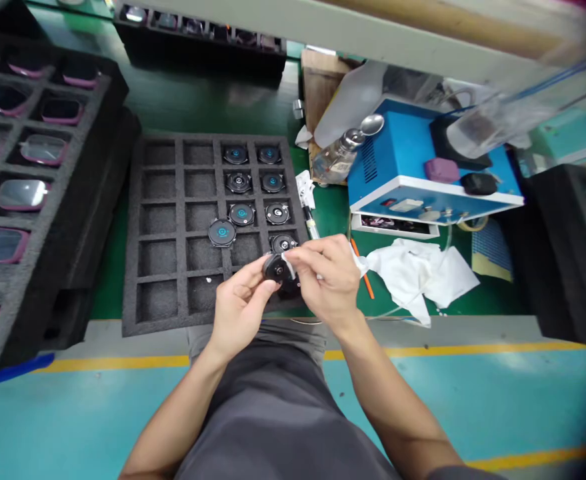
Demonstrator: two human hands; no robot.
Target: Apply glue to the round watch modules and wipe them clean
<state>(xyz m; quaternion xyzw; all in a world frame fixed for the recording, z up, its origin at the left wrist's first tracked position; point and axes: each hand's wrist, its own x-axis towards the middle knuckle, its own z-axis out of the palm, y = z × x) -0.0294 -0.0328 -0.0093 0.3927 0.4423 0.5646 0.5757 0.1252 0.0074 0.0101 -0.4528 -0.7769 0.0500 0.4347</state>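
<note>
Bench check, head view.

L hand [240,307]: thumb and fingers pinched on a round black part [275,268], held off the bench just above the near right corner of the black foam tray [179,220]. Grip firm at the part's left edge and underside.

R hand [325,277]: fingers curled, pinching a small white wipe [287,259] that is pressed to the top face of the part. Both hands meet at the part, over the tray's near right corner.

Tray: grid of square pockets. The 2 right-hand cols. hold round discs w/ blue centres [241,214], approx. 8 seen. One disc [221,233] sits askew across a rib mid-tray, not seated in a pocket. Left cols. show bare foam.

Right of tray: crumpled white cloth [417,270] on the green mat [107,267], w/ an orange stick [367,283] between cloth and tray. Beyond that, right and further back: blue machine [403,160], w/ a glass bottle [340,157] between it and the tray.

Left of tray: larger foam rack [47,220] w/ pink-rimmed glass pieces [23,193] in its pockets.
</note>
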